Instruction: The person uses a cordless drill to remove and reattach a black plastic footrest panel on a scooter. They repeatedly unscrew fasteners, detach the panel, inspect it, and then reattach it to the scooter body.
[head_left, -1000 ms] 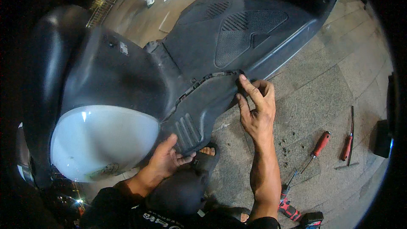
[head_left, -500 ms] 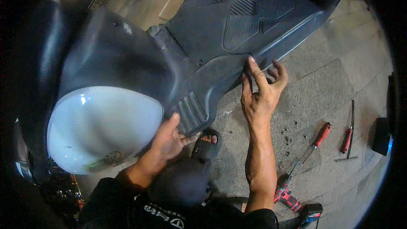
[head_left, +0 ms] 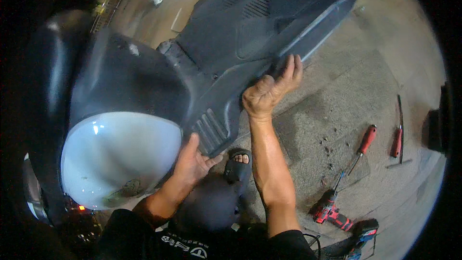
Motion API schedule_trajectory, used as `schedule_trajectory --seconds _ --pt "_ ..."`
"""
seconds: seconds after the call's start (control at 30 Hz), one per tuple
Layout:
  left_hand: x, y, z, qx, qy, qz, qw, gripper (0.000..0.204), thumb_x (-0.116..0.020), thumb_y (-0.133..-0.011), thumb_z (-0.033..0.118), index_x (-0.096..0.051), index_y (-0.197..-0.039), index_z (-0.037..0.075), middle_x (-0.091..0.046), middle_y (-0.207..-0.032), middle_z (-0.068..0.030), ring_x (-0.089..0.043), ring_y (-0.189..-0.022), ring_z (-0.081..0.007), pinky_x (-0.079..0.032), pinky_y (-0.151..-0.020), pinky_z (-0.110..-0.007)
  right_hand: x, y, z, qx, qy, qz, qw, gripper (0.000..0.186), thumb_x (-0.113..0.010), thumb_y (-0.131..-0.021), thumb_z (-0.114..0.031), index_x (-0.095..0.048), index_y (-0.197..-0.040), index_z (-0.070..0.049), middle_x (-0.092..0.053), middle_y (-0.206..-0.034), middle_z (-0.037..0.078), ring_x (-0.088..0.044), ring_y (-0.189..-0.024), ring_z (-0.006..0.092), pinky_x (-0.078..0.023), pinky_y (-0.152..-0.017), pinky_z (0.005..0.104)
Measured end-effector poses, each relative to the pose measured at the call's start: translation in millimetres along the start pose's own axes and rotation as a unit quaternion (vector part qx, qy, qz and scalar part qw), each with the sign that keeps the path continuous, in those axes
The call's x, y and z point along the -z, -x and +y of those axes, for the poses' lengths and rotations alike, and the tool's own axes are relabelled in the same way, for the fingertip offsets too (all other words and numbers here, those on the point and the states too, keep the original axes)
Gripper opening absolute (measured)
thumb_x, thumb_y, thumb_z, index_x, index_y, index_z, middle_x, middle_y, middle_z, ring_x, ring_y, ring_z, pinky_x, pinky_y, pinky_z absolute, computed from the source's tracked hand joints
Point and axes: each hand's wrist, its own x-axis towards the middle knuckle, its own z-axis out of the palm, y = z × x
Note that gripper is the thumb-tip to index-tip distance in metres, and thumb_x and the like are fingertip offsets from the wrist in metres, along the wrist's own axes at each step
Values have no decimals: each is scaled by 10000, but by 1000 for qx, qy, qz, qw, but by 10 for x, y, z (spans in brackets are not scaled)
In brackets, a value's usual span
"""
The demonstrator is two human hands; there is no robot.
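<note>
A black plastic scooter floorboard panel with ribbed patches stretches across the upper middle. Its near end is in my left hand, the thumb on top beside the slotted corner and the fingers curled under the edge. Farther along the same side, my right hand presses against the panel's outer edge, its fingers stretched out and its thumb bent. What lies under the panel is hidden. Next to my left hand bulges a glossy white body panel of the scooter.
To the right on the paved floor lie a red-handled screwdriver, a red-handled T-shaped tool and several small fasteners. A red and black power driver rests nearer me, with a blue and black tool close by.
My right hand has shifted left and turned, from pinching the panel edge to pressing along it with straightened fingers. My left hand keeps its hold. The view has moved slightly.
</note>
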Motion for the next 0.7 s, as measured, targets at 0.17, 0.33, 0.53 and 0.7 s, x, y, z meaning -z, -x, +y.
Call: schedule_trajectory --seconds 0.17,0.33,0.53,0.7 --pt "66 4 84 23 10 -51 998 550 -398 -1044 503 -462 -1411 98 -618 -1317 -131 -632 -1135 -287 -515 -941 -419 -98 54 68 -96 5 89 991 597 -391 -1024 -342 -343 -1440 83 -374 -1451 260 -333 -1367 409 -239 -1149 485" --pt "24 450 314 55 -241 -78 966 585 -559 -982 441 -503 -1396 31 -585 -1341 -208 -618 -1157 -348 -482 -994 -443 -84 114 -21 -108 6 83 991 523 -470 -1004 -295 -405 -1371 71 -426 -1366 266 -396 -1273 409 -288 -1085 500" --pt "-1106 34 632 -498 -649 -42 573 647 -727 -850 187 -480 -1402 -43 -465 -1474 -232 -431 -1382 -352 -325 -1145 -425 -109 97 24 -175 -23 123 977 407 -480 -968 -222 -470 -1285 34 -480 -1257 236 -440 -1173 392 -311 -1044 496" --pt "-1284 -959 825 -441 -724 79 525 979 -745 -812 515 -336 -1479 -75 -289 -1534 -345 -246 -1451 -480 -233 -1187 -473 -32 -25 87 -164 -26 69 984 334 -512 -927 -139 -524 -1224 12 -517 -1206 216 -472 -1134 381 -350 -1012 480"
